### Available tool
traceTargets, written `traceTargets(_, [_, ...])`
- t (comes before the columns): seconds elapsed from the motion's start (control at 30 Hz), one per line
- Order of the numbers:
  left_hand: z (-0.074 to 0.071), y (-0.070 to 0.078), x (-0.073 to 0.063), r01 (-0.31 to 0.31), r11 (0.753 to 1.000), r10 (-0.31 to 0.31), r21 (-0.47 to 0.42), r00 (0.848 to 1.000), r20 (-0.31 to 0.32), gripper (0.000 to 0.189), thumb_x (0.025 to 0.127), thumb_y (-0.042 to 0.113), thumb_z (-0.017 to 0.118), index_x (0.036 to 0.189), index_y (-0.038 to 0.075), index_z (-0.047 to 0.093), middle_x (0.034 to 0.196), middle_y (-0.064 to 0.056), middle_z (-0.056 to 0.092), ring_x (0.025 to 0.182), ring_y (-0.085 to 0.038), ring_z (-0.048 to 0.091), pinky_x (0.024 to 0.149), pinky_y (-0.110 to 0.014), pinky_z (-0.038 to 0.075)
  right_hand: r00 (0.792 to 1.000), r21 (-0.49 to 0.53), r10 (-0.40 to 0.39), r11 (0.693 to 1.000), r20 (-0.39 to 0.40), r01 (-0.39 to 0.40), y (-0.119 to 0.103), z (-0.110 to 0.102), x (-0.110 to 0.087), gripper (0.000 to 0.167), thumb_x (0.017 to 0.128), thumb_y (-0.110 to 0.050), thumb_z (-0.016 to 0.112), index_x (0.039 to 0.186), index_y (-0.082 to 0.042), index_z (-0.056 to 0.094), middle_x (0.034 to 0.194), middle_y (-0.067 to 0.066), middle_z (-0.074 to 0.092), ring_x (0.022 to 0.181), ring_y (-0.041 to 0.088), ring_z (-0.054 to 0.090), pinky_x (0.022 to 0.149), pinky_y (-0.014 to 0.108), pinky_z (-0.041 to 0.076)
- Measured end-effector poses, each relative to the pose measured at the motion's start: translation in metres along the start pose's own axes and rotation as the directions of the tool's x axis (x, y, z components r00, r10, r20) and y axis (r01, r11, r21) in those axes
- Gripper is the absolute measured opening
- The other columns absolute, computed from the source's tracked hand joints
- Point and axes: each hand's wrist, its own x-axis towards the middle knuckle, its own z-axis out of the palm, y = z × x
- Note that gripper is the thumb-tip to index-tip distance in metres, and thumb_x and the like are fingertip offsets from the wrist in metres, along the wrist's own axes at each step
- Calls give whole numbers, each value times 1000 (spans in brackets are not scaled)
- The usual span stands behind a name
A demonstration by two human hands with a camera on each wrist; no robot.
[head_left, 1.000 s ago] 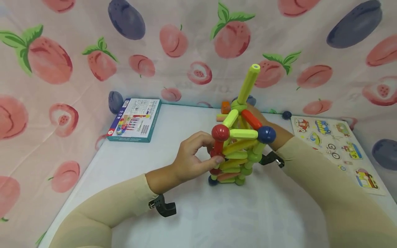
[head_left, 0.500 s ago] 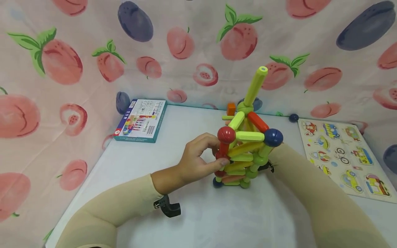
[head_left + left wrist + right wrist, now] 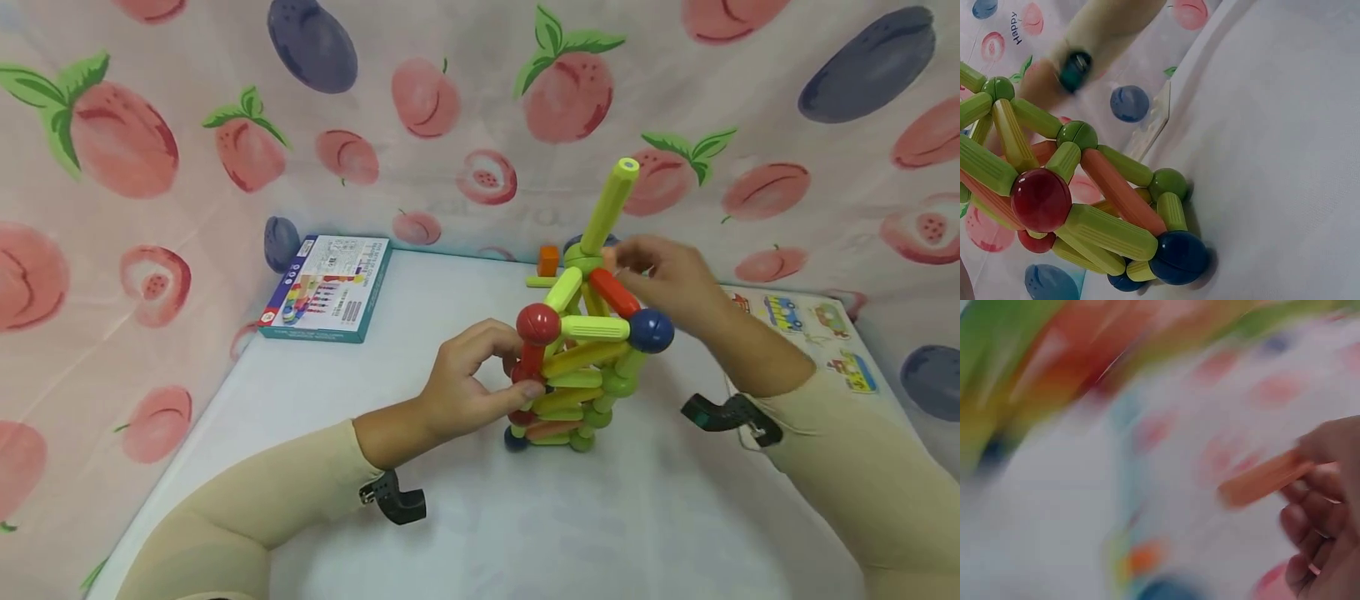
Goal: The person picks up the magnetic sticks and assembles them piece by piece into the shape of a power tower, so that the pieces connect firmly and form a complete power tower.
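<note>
A tower of magnetic rods and balls [image 3: 596,327], mostly green and yellow with red and blue balls, stands on the white table. One long yellow-green rod [image 3: 611,204] points up from its top ball. My left hand [image 3: 465,379] grips the tower's upper left side, thumb in front at the red rod and ball. In the left wrist view the lower part of the tower [image 3: 1113,231] shows up close, blue balls at its base. Right of the tower's top, my right hand [image 3: 671,279] pinches an orange magnetic rod [image 3: 1263,480] between thumb and fingers.
Behind the tower lie an orange piece [image 3: 548,260] and a green rod [image 3: 540,282] by the cloth wall. A flat toy box [image 3: 326,287] lies at the back left. A picture puzzle board [image 3: 828,321] sits at the right, partly behind the right arm.
My right hand has come up from behind the tower to the right of its top, now holding the orange rod. The left hand has stayed on the tower.
</note>
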Motion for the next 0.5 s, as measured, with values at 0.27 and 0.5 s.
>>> traceTargets(0.27, [-1, 0, 0, -14, 1000, 14, 11, 1000, -3, 33, 99, 36, 77, 113, 7, 69, 108, -4, 70, 92, -14, 62, 78, -34, 59, 812, 728, -483, 419, -327, 542, -82, -39, -56, 22, 97, 19, 60, 119, 21, 62, 112, 22, 73, 104, 32, 74, 93, 30, 59])
traceTargets(0.5, [-1, 0, 1, -23, 1000, 23, 10, 1000, -1, 31, 97, 31, 79, 115, 7, 69, 110, -5, 70, 92, -14, 62, 78, -34, 59, 724, 762, -594, 267, -351, 589, -89, -29, -61, 24, 95, 15, 67, 117, 23, 60, 111, 24, 73, 104, 31, 73, 92, 30, 60])
